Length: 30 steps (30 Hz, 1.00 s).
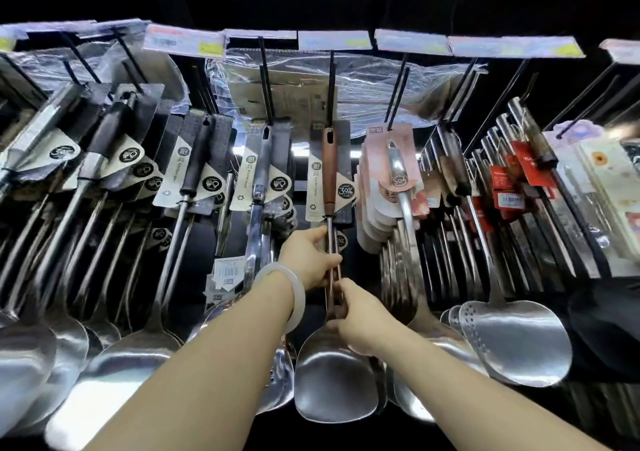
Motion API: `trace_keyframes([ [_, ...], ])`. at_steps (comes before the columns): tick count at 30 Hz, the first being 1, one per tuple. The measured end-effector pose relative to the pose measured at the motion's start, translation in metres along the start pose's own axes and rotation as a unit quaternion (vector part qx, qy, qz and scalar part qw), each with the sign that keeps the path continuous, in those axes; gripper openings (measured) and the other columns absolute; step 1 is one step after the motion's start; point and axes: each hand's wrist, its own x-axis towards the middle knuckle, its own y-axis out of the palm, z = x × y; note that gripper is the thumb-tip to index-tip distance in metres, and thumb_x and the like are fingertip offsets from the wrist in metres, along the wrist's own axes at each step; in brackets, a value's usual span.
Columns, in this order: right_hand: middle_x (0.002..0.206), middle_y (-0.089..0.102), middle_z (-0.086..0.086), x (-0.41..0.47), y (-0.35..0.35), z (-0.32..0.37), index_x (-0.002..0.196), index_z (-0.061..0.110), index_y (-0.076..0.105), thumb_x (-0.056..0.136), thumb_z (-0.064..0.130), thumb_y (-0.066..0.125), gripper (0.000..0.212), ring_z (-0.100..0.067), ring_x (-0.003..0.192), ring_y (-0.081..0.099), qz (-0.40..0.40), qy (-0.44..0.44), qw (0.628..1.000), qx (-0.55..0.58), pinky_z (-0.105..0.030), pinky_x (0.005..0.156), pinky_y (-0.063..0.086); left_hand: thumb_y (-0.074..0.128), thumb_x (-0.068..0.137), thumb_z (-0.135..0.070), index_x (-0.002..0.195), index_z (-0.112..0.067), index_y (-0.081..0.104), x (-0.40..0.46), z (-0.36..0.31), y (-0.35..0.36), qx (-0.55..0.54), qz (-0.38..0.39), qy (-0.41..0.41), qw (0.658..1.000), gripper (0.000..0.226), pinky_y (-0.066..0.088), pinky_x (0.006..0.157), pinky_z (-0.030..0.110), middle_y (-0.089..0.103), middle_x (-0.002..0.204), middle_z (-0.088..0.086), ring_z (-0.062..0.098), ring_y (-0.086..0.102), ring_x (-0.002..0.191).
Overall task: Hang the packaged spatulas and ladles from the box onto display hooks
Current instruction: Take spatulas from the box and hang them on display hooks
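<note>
Now the left hand (309, 260) pinches the steel shank of the wood-handled spatula (330, 270) at frame centre, carded top on its hook (331, 83); the right hand (360, 315) grips lower, above the blade. Tug down and the card could tear. Packed ladles (121, 346) at left, perforated skimmers (516, 339) at right crowd it.

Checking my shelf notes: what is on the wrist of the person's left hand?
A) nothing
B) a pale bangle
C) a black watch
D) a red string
B: a pale bangle circles the wrist just behind the left hand, which grips the shaft of the wood-handled spatula.
</note>
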Motion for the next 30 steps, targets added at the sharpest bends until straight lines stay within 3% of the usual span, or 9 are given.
trace_keyframes([
  [4,0.117,0.060,-0.007,0.000,0.002,0.001,0.125,0.016,0.041,0.084,0.014,0.059,0.044,-0.023,0.108,0.057,0.028,0.002,1.000,-0.010,-0.034,0.095,0.047,0.061,0.084,0.000,0.129,-0.020,0.055,0.000,0.002,0.000,-0.002,0.004,-0.008,1.000,0.049,0.052,0.044,0.023,0.047,0.061,-0.001,0.012,0.052,0.051],
  [6,0.119,0.059,-0.006,-0.001,0.002,0.002,0.127,0.016,0.039,0.084,0.017,0.061,0.049,-0.022,0.109,0.057,0.038,0.006,0.999,-0.016,-0.032,0.094,0.047,0.061,0.084,-0.001,0.127,-0.022,0.056,0.001,0.004,0.000,0.012,-0.006,-0.010,1.000,0.048,0.058,0.055,0.033,0.054,0.065,0.004,0.017,0.056,0.055],
  [8,0.121,0.059,-0.006,-0.003,0.002,0.006,0.128,0.015,0.038,0.082,0.020,0.064,0.053,-0.022,0.110,0.057,0.050,0.012,0.999,-0.017,-0.033,0.096,0.047,0.063,0.082,-0.004,0.125,-0.021,0.058,0.000,0.002,0.001,0.039,-0.021,-0.004,0.999,0.047,0.059,0.075,0.043,0.066,0.085,0.017,0.027,0.063,0.069],
  [9,0.122,0.059,-0.006,-0.005,0.001,0.008,0.129,0.014,0.038,0.081,0.021,0.064,0.055,-0.023,0.111,0.057,0.055,0.015,0.998,-0.022,-0.034,0.097,0.047,0.064,0.082,-0.006,0.125,-0.021,0.058,-0.001,0.003,0.002,0.053,-0.029,-0.003,0.998,0.046,0.057,0.082,0.044,0.068,0.091,0.020,0.030,0.065,0.078],
  [12,0.127,0.054,-0.009,-0.011,-0.005,0.013,0.128,0.011,0.039,0.084,0.020,0.060,0.049,-0.026,0.116,0.053,0.038,0.002,0.995,-0.091,-0.035,0.096,0.046,0.066,0.082,-0.016,0.126,-0.017,0.056,-0.009,-0.001,-0.003,0.096,-0.038,0.006,0.995,0.046,0.053,0.088,0.037,0.060,0.076,0.003,0.026,0.062,0.083],
  [15,0.122,0.051,-0.011,-0.024,-0.015,0.019,0.122,0.012,0.042,0.086,0.018,0.058,0.040,-0.029,0.113,0.052,-0.014,-0.035,0.984,-0.176,-0.038,0.094,0.046,0.066,0.082,-0.022,0.134,-0.018,0.043,-0.024,-0.011,-0.011,0.154,-0.042,0.039,0.986,0.058,0.044,0.097,0.034,0.059,0.111,0.006,0.026,0.056,0.111],
  [18,0.125,0.045,-0.008,-0.042,-0.031,0.028,0.127,0.013,0.042,0.088,0.022,0.058,0.043,-0.028,0.118,0.046,-0.051,-0.063,0.967,-0.241,-0.040,0.097,0.043,0.064,0.083,-0.027,0.145,-0.017,0.023,-0.042,-0.027,-0.023,0.236,-0.046,0.108,0.965,0.075,0.029,0.111,0.035,0.035,0.145,0.009,0.025,0.035,0.134],
  [23,0.125,0.047,-0.009,-0.075,-0.079,0.033,0.121,0.010,0.047,0.082,0.030,0.065,0.047,-0.028,0.122,0.040,-0.094,-0.056,0.935,-0.338,-0.043,0.101,0.040,0.054,0.086,-0.046,0.149,-0.012,0.006,-0.074,-0.051,-0.014,0.441,0.044,0.195,0.875,0.086,0.010,0.120,0.040,-0.001,0.158,0.010,0.025,-0.002,0.147],
  [30,0.127,0.047,-0.012,-0.153,-0.167,0.002,0.128,0.009,0.042,0.081,0.035,0.064,0.058,-0.031,0.121,0.042,-0.089,0.056,0.876,-0.471,-0.041,0.098,0.042,0.044,0.090,-0.051,0.149,-0.017,-0.005,-0.132,-0.110,0.074,0.396,0.162,0.270,0.863,0.084,0.001,0.119,0.044,-0.013,0.158,0.008,0.023,-0.014,0.146],
])
